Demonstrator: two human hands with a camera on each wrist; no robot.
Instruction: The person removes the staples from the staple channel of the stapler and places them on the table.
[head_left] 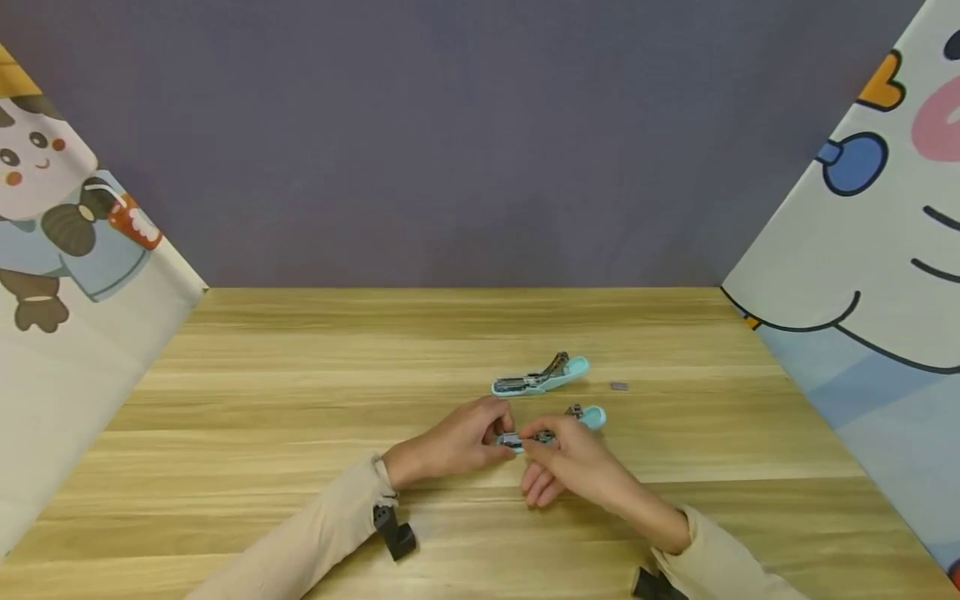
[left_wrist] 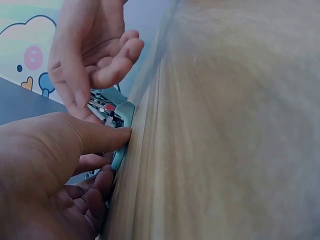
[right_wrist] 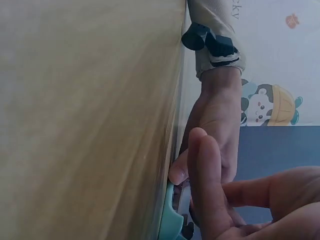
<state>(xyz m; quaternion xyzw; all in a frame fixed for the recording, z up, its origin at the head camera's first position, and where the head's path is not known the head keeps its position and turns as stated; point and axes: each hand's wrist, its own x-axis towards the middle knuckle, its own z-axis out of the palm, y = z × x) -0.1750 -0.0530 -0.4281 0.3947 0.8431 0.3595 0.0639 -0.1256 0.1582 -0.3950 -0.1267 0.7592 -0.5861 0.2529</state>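
Observation:
A light-blue stapler point(head_left: 594, 417), folded open with its metal magazine showing, lies on the wooden table. My left hand point(head_left: 465, 437) grips its front end between thumb and fingers. Over the magazine, the thumb and forefinger of my right hand point(head_left: 573, 458) close in from either side, while its other fingers curl loosely below. Whether a small piece sits between those fingertips is hidden. In the left wrist view the stapler's pale blue base point(left_wrist: 125, 114) shows beside my left thumb. In the right wrist view its blue edge point(right_wrist: 170, 220) stands below the fingers.
A second light-blue stapler point(head_left: 551, 382), also folded open, lies just beyond my hands. To its right is a small grey strip that looks like staples point(head_left: 618, 386). A dark wall panel point(head_left: 465, 150) rises behind the table, with cartoon-printed panels on both sides.

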